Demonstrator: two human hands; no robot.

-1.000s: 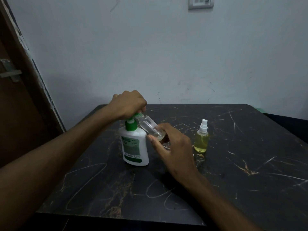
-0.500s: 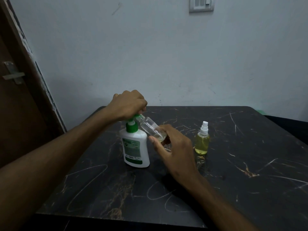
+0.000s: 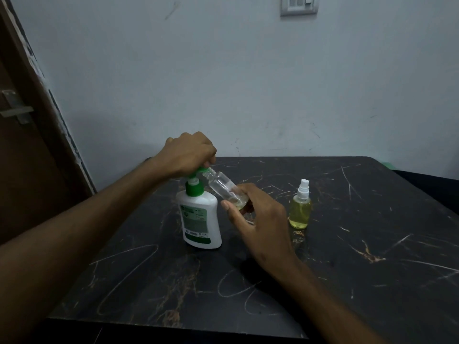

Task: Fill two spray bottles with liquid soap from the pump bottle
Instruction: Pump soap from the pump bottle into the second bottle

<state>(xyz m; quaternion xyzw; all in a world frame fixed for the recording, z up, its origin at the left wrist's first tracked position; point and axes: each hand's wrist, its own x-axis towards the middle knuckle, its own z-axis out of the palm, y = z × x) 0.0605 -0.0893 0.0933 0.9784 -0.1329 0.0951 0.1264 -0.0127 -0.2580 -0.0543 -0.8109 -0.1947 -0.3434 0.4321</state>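
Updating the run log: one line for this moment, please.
left hand: presses pump bottle | right hand: holds clear bottle | capped bottle: full

Very little has changed since the earlier pictures. The green pump head (image 3: 198,173) of the pump bottle (image 3: 201,219) now sits a little higher above the green collar than a second ago, and the left hand (image 3: 185,155) on it is raised with it. The clear spray bottle (image 3: 224,188) in the right hand (image 3: 258,219) is tilted at almost the same angle, its mouth at the nozzle.
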